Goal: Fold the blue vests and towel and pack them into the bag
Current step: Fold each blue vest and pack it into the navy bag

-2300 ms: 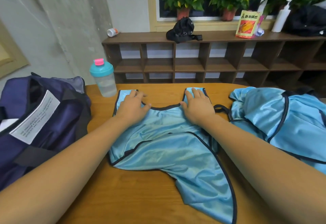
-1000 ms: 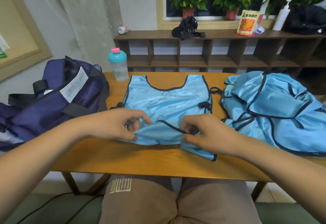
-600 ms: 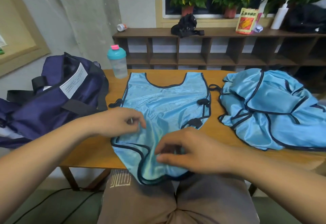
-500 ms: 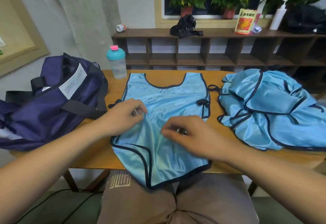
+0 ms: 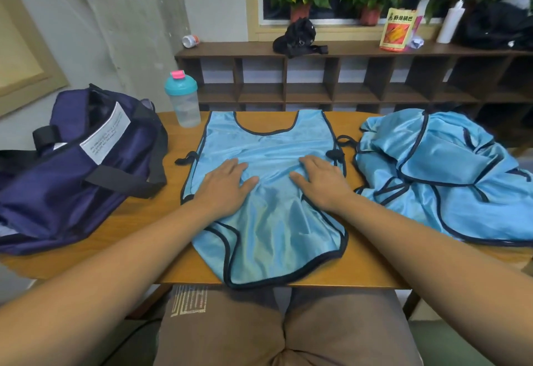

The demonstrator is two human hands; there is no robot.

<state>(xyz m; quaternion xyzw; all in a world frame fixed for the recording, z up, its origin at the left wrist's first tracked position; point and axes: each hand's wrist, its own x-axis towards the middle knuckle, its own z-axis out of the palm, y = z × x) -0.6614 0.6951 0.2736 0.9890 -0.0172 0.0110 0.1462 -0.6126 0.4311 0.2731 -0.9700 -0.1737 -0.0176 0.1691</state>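
Note:
A light blue vest (image 5: 268, 146) with dark trim lies spread flat on the wooden table (image 5: 138, 221), neck hole at the far side, its lower hem hanging over the near edge. My left hand (image 5: 225, 184) and my right hand (image 5: 323, 181) both rest flat on its middle, fingers straight, palms down. A heap of more blue vests (image 5: 444, 175) lies crumpled at the right of the table. The dark blue bag (image 5: 72, 163) sits at the left, its top open, with a white label on it. No towel is visible.
A clear shaker bottle (image 5: 183, 100) with a teal lid stands at the table's far left, behind the vest. Beyond the table runs a dark wooden cubby shelf (image 5: 346, 88) with potted plants, a black pouch and a pump bottle on top.
Both hands let go of the pinched lower edge of the vest and moved up onto its middle, now lying flat. The vest's lower half is spread out over the near table edge.

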